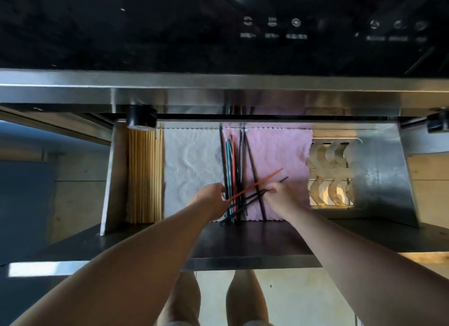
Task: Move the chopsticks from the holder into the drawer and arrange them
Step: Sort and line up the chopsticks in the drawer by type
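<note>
An open metal drawer (379,179) holds a loose pile of coloured chopsticks (232,170), black, teal and red, lying lengthwise over a white cloth (192,165) and a pink cloth (279,153). My left hand (210,195) reaches to the near end of the pile, its fingertips at the sticks. My right hand (279,194) pinches a red chopstick (267,179) and a dark one, both lying slantwise across the pile. No holder is in view.
Pale wooden chopsticks (144,175) lie in a tidy row at the drawer's left side. White spoons (328,175) sit in a rack at the right. A black glass cooktop (218,26) with a steel edge overhangs the drawer. My legs stand below.
</note>
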Motion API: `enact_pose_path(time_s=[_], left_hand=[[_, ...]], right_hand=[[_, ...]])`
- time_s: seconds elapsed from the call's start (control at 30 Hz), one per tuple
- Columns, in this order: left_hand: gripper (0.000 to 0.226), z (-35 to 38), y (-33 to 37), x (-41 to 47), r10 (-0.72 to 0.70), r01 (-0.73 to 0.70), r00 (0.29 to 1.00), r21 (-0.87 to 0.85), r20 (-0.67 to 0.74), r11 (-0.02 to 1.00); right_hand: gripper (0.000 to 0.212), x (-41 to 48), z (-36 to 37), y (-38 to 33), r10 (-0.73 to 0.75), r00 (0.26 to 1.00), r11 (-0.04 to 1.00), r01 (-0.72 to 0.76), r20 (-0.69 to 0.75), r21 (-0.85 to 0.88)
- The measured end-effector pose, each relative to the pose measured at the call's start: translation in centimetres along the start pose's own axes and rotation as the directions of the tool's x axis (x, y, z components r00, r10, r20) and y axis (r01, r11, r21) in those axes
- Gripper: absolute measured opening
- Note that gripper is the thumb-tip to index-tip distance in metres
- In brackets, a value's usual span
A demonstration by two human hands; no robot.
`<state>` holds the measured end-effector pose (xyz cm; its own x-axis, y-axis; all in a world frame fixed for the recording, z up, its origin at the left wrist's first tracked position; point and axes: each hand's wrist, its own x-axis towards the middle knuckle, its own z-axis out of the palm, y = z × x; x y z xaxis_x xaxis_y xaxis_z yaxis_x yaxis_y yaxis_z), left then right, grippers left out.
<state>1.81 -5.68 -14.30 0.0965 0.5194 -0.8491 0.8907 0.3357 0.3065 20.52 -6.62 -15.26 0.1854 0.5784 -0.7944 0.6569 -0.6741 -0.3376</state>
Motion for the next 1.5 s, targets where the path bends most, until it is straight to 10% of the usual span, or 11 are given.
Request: enact_pose_path(time_s=[0.47,0.93,1.5], left_hand=[[0.025,4.5,4.0,4.2,0.001,0.028,0.996,0.340,-0.084,0.940],[0.013,2.4,-1.1,3.9,-0.275,0.168,0.928,-0.376,-0.250,0.911],[0.015,2.7,0.1,5.6,-0.258,0.177,0.949,-0.373,-0.180,0.911]], right_hand=[[0.035,4.3,-2.1,4.6,0.044,0.999,0.988,-0.045,-0.013,-0.149],[0.017,4.1,0.9,0.8,-0.013,0.999,1.000,0.012,-0.037,-0.020],[0.029,3.1,4.0,-1.2,-0.118,0.993,0.993,0.118,0.016,0.029]])
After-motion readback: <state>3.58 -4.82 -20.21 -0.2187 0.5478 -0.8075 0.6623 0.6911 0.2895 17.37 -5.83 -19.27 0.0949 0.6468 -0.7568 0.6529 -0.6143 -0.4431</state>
